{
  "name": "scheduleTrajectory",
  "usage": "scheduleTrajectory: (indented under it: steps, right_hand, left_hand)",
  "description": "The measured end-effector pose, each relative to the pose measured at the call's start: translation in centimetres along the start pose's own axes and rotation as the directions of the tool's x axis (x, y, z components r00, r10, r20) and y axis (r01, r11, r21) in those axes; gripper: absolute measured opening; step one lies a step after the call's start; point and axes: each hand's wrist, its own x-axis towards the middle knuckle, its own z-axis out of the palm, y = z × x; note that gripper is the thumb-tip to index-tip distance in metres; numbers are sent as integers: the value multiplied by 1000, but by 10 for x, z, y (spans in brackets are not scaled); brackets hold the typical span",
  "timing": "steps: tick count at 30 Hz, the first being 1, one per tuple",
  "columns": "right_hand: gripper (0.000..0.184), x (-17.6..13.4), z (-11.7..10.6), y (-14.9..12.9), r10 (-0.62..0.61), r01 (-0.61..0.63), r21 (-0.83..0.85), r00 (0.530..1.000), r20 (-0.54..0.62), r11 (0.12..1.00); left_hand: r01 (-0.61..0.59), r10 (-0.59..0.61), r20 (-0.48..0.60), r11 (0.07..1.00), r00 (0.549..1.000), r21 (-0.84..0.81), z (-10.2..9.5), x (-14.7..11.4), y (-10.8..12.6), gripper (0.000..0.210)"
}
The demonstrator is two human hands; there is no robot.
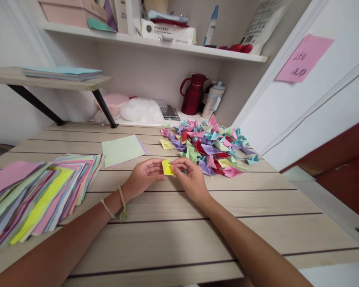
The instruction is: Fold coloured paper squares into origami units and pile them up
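We've got the surface (179, 235), then the boat pile (209, 147) at its far right. Our right hand (191, 177) pinches the yellow paper (167, 167) at its right edge; left hand (145, 173) is half open, fingertips at the left edge, grip unclear. Paper sits between both, left of the pile. We'd expect light, crisp, easily creased; hold by folded edges. Peak points away from us, long axis roughly likewise.
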Motion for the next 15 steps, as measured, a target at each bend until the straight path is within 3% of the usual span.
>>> scheduleTrajectory:
  steps: [3,11,15]
  right_hand:
    - [10,0,0,0,15,-15,26,1000,18,1000]
    - [10,-5,2,-8,-138,149,-228,988,65,962]
    - [14,-5,2,-9,-179,190,-226,981,69,955]
  left_hand:
    - [3,-3,2,999,1000,-32,0,-1,0,43]
    - [-5,7,-44,999,999,43,-1,-1,-2,32]
    - [-1,4,-41,997,999,71,-2,0,-4,29]
